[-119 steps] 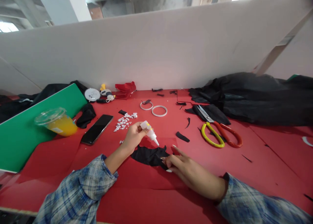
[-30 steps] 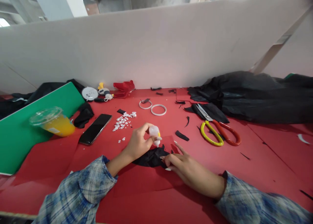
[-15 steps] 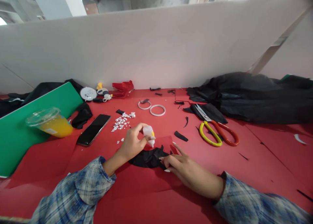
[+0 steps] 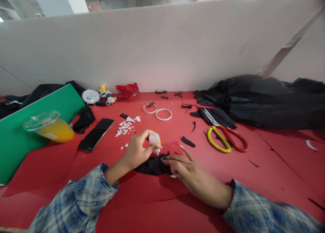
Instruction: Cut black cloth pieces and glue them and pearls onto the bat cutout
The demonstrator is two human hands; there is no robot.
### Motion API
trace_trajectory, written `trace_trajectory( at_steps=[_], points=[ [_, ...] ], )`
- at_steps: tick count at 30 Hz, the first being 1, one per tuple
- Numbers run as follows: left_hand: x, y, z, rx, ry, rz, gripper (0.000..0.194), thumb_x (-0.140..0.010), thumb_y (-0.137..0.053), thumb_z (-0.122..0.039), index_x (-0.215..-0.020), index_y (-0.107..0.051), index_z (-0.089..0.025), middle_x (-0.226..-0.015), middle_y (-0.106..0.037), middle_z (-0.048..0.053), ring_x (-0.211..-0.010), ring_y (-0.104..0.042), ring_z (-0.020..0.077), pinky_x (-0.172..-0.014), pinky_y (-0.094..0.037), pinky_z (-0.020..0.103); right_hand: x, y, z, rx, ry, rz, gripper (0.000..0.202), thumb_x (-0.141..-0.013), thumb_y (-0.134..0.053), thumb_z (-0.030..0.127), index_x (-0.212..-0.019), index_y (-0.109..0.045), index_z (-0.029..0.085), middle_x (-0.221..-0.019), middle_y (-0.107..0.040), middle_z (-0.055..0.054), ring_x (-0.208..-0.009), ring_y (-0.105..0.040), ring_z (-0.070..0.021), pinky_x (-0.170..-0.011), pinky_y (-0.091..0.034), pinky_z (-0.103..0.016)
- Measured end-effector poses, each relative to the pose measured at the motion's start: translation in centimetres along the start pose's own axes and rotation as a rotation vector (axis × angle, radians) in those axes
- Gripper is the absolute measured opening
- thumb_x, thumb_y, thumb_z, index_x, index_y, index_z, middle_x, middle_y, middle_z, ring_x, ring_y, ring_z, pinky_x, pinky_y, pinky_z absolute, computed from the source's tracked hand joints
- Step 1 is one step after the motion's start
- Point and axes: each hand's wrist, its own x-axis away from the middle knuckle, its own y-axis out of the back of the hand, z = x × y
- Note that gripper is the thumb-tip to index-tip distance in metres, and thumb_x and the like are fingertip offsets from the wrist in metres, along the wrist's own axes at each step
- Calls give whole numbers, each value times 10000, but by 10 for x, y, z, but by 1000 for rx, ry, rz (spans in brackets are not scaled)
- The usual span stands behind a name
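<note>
My left hand (image 4: 138,149) pinches a small translucent glue bottle (image 4: 154,139) with a yellow mark, its nozzle pointing down just above a gathered black cloth (image 4: 153,166). My right hand (image 4: 186,168) presses and grips the right end of that cloth, index finger stretched out past it. Under the cloth lies a red sheet (image 4: 175,148). White pearl beads (image 4: 125,127) are heaped beyond my left hand, and two pale rings (image 4: 164,114) lie farther back.
Scissors (image 4: 218,138) with yellow and red handles lie at the right, before a large black cloth (image 4: 274,101). To the left are a phone (image 4: 96,134), a tilted cup of orange drink (image 4: 57,129) and a green board (image 4: 15,141). Black scraps (image 4: 188,141) are scattered about.
The bottle in my left hand has become more upright and its tip has shifted slightly left and down. My right hand's fingers have moved slightly on the cloth.
</note>
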Motion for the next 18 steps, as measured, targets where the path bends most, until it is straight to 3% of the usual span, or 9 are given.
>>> trace_trajectory(
  at_steps=[2, 14, 18],
  points=[
    [0, 1, 1, 13, 12, 5, 124, -824, -639, -251, -843, -526, -202, -716, -683, -9, -661, -643, 143, -645, -492, 241, -2, -1, 0, 23, -9, -4, 172, -969, -393, 101, -992, -529, 203, -1238, -657, -90, -1271, -503, -225, -1129, -179, -646],
    [3, 5, 2, 26, 27, 29, 131, -775, -666, -174, -837, -551, -188, -761, -678, 4, -689, -620, 142, -658, -475, 245, -3, -7, -3, 48, -26, 34, 227, -965, -351, 65, -992, -535, 195, -1141, -691, -113, -1168, -598, -219, -1119, -257, -627],
    [4, 13, 4, 21, 57, 41, 110, -785, -647, -176, -828, -548, -195, -733, -670, -13, -665, -609, 132, -638, -471, 233, -2, -7, -3, 59, -31, 40, 233, -949, -364, 46, -983, -531, 205, -1117, -694, -103, -1133, -616, -219, -1101, -293, -631]
  ],
)
